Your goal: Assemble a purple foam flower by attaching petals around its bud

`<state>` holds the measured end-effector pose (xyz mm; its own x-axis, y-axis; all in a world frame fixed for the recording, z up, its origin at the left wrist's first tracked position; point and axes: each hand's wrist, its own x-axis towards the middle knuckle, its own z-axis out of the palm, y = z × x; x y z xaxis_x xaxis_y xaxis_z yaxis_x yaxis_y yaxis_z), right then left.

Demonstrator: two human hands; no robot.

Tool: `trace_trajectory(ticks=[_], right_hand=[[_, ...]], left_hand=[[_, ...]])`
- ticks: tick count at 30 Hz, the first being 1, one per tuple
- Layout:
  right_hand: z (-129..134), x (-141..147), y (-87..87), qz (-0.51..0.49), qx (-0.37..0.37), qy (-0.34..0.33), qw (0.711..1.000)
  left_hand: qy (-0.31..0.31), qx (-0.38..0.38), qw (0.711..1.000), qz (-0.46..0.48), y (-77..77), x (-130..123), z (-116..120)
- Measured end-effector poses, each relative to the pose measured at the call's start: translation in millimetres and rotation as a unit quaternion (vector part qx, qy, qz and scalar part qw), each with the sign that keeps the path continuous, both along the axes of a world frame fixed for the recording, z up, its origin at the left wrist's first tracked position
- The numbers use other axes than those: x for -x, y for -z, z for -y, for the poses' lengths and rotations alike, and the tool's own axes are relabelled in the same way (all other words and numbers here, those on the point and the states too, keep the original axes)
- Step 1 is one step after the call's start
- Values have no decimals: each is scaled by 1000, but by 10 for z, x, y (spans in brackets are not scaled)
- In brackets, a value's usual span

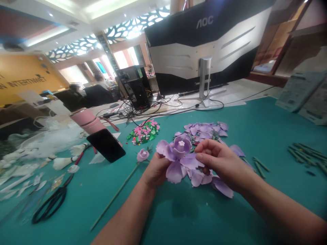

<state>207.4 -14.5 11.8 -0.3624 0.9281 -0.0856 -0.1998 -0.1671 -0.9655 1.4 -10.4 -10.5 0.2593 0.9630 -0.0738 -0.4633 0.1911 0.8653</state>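
A purple flower (178, 153) with spread petals and a pale centre is held up above the green mat by my left hand (157, 170), whose fingers are partly hidden behind it. My right hand (219, 161) pinches the edge of a petal on the flower's right side. Loose purple petals (204, 131) lie in a pile behind and beneath the hands. To the left, a smaller flower (142, 155) on a long green stem rests on the mat.
Black scissors (51, 204), shuttlecocks (63, 162), a phone (106, 145) and a pink bottle (85, 120) are at left. Small pink-green flowers (144, 132) lie behind. Green stems (306, 154) lie at right. A monitor (204, 47) and cables stand at the back.
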Motion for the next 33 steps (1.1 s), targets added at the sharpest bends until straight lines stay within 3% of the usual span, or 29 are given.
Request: trace_trajectory(ticks=[13,22,28,33], right_hand=[[37,31,8,-5,17,27,999],[41,42,34,47,72,-101,991],[35,98,147,-35,122,-79,989],[49,139,179,-47,136,-73,987]], left_hand=[[-12,-21,999,-21,-11,-27,20],[-2,23,1000,8,79,-15,-28],[-71,-2,997,-3,-18,-137,-1],[-108,-45,993,-34,-36,-191,45]])
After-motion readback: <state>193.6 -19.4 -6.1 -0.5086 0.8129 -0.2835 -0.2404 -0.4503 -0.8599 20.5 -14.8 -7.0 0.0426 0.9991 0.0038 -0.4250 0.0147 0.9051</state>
